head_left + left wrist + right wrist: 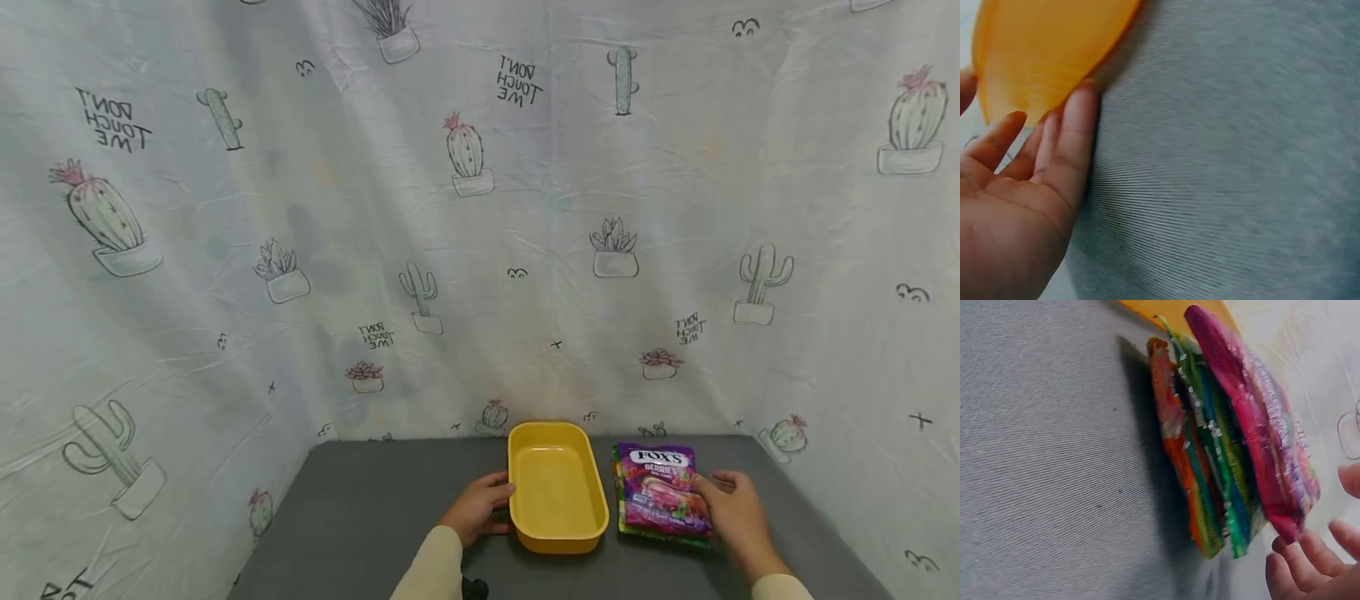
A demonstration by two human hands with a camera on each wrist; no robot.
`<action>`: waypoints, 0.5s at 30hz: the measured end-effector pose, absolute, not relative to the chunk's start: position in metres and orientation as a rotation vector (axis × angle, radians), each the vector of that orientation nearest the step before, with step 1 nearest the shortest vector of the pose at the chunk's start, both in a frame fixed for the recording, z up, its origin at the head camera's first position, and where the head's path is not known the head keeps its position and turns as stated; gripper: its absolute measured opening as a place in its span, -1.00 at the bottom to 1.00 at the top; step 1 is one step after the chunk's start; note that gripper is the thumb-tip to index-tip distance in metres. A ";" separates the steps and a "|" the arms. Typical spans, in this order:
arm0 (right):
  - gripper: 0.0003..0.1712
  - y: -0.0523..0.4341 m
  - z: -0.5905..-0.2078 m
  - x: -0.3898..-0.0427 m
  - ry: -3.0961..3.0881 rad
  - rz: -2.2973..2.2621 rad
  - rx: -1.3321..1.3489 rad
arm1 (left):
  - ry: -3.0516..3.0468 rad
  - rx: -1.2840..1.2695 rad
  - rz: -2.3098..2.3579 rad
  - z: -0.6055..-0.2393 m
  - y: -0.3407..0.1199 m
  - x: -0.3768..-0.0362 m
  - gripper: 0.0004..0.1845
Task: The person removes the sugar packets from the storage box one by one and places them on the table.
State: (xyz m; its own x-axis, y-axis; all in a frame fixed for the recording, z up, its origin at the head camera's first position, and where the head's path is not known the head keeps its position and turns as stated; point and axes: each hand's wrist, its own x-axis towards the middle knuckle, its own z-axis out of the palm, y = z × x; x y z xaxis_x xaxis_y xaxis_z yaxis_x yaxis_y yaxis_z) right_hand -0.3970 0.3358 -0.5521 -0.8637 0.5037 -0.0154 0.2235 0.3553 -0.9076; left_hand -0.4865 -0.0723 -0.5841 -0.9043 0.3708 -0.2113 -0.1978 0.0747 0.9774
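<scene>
A yellow rectangular plastic tray (551, 483) stands upright on the dark table. My left hand (480, 504) is at its left side; in the left wrist view the fairly straight fingertips (1079, 103) touch the tray's wall. To the right of the tray lies a stack of candy bags, with a purple Fox's Berries bag (662, 492) on top. Green and orange bags (1216, 469) show beneath it in the right wrist view. My right hand (738, 512) is at the stack's right edge, fingers by the purple bag's corner and thumb apart from it.
The grey table (360, 500) reaches back to a pale curtain (480, 250) printed with cacti, which hangs behind it and along both sides. A small black object (474, 588) shows beside the left sleeve (433, 567).
</scene>
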 end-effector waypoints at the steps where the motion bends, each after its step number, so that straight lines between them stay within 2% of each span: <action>1: -0.16 0.335 -0.548 -0.397 -2.373 1.476 -0.633 | 1.981 0.180 1.871 -0.584 -0.072 -0.486 -0.28; 10: -0.28 0.325 -0.530 -0.411 -2.510 1.138 -0.422 | 2.259 0.306 1.635 -0.574 -0.071 -0.491 -0.51; 15: -0.19 0.308 -0.523 -0.417 -2.641 1.000 -0.234 | 2.617 0.439 1.338 -0.551 -0.074 -0.492 -0.45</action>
State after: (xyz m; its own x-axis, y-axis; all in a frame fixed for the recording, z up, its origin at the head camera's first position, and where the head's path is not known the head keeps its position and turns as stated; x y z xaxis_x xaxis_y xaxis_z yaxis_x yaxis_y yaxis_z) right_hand -0.4169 0.3083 -0.5225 -0.9395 0.2574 0.2259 0.0433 0.7436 -0.6673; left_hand -0.4921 -0.0744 -0.5513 -0.9422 0.3345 -0.0164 0.1826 0.5541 0.8122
